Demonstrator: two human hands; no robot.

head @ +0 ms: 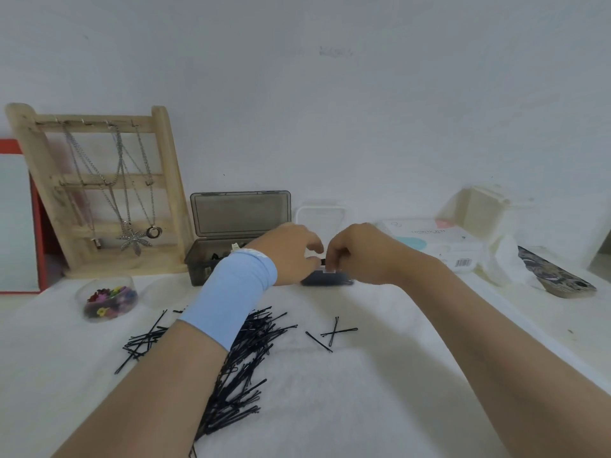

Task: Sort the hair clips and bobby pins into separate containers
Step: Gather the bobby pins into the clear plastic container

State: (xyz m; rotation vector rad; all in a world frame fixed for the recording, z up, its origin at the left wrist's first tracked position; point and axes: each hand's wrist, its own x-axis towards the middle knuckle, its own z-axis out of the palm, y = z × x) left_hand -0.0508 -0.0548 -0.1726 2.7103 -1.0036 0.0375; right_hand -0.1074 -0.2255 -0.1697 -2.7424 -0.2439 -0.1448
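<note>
Right hand (350, 256) pinches what look like bobby pins (322, 259) over the clear box (327, 280); left hand (291, 252) curls alongside, hold unclear. A large pile (244, 355) waits at 6 o'clock; hair clips (110, 300) sit in the round tub (82, 292) at 9 o'clock

Pile of bobby pins (244, 352) centre front, three strays (330, 333) to its right; clip tub (105, 302) front-left, before necklace stand (99, 193); open box (238, 219) & small tray (327, 280) behind pile; tissue pack (439, 246), phone (555, 276) far right.
</note>
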